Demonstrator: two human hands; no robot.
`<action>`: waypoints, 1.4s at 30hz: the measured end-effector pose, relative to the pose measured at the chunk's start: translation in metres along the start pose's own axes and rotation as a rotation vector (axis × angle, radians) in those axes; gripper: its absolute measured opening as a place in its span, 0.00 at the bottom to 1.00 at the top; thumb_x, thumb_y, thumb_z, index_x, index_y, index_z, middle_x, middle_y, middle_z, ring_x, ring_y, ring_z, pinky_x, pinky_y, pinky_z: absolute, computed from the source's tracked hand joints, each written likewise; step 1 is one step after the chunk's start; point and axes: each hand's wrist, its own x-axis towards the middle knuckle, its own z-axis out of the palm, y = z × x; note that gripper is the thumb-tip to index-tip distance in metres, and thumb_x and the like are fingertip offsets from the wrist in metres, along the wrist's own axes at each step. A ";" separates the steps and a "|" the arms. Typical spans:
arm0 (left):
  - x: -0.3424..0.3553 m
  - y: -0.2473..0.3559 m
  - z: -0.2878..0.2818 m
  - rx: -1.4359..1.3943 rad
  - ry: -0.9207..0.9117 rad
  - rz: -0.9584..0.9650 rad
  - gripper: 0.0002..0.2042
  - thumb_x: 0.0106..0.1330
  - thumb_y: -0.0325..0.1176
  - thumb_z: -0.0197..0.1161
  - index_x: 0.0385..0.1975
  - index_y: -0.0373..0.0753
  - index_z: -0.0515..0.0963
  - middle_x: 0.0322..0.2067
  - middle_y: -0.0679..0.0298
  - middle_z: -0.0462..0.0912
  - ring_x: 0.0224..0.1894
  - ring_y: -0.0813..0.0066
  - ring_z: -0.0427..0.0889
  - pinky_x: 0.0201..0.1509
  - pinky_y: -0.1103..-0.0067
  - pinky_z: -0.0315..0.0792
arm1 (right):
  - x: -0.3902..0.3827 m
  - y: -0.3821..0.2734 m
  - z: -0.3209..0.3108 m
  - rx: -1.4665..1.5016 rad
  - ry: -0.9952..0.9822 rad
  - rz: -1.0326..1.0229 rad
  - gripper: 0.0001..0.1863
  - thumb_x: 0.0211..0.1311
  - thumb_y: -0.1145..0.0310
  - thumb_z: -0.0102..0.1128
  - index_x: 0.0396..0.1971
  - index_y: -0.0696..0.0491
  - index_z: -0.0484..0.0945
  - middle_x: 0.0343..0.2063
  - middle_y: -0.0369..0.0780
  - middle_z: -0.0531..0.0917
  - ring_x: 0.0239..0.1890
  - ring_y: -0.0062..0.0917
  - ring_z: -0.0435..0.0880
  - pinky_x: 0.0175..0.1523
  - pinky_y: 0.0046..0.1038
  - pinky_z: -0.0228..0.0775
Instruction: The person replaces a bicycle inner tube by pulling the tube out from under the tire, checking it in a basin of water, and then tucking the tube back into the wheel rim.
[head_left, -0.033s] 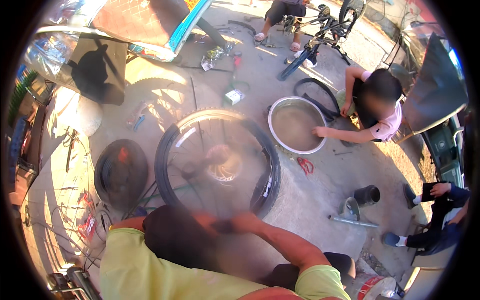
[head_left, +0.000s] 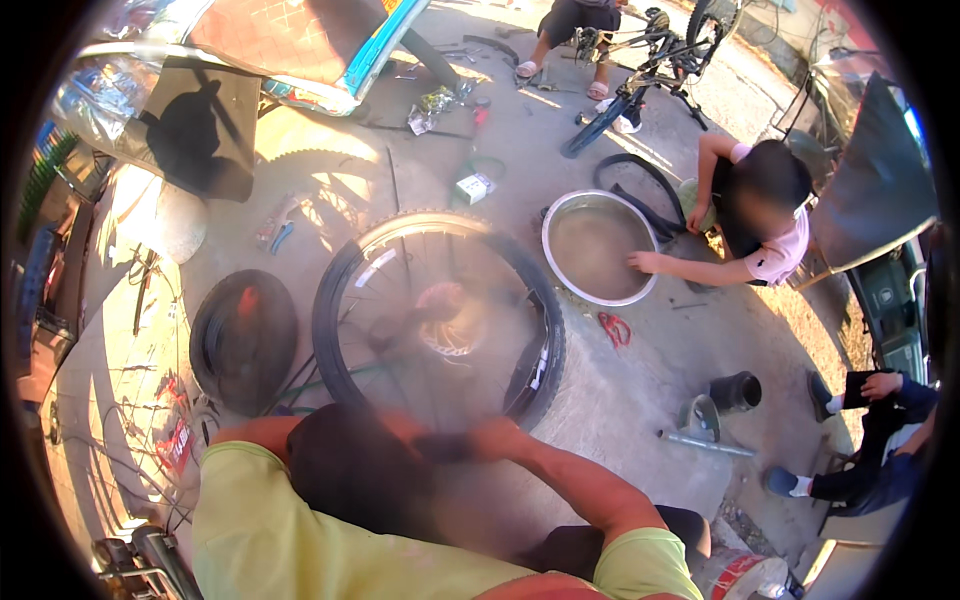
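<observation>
Showing a bicycle wheel [head_left: 440, 320] lying flat on the concrete floor [head_left: 640, 400], axle upright, with no long axis in plan; laid so, its near rim is in reach. The right hand [head_left: 492, 436] grips that near rim's tyre; the left hand [head_left: 300, 440] lies beside it, grip unclear. Beyond the wheel, a metal basin [head_left: 552, 240].

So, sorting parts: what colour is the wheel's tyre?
Black, seen in the head view: the tyre rings the spoked wheel.

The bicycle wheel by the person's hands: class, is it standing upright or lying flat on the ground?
Lying flat. The bicycle wheel shows its whole round rim, spokes and hub from above, resting on the concrete ground.
</observation>
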 end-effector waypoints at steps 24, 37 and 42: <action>-0.012 0.022 -0.001 -0.028 -0.008 0.024 0.16 0.60 0.48 0.68 0.42 0.47 0.87 0.38 0.55 0.88 0.41 0.52 0.88 0.45 0.60 0.79 | -0.019 -0.056 -0.022 0.162 0.006 -0.255 0.19 0.59 0.53 0.66 0.45 0.48 0.86 0.44 0.45 0.89 0.46 0.41 0.89 0.49 0.44 0.79; -0.069 0.012 -0.100 -0.018 -0.187 -0.045 0.18 0.59 0.49 0.68 0.42 0.45 0.87 0.36 0.55 0.88 0.42 0.53 0.87 0.45 0.61 0.79 | -0.060 -0.035 -0.089 0.091 -0.002 -0.352 0.17 0.55 0.57 0.69 0.43 0.49 0.87 0.39 0.42 0.89 0.42 0.39 0.89 0.45 0.42 0.80; -0.029 -0.010 0.004 -0.005 -0.037 0.018 0.18 0.61 0.49 0.68 0.42 0.42 0.87 0.36 0.55 0.89 0.40 0.53 0.87 0.46 0.61 0.78 | -0.066 -0.046 -0.095 0.138 -0.123 -0.317 0.19 0.56 0.57 0.70 0.46 0.48 0.86 0.38 0.43 0.89 0.43 0.40 0.88 0.46 0.42 0.79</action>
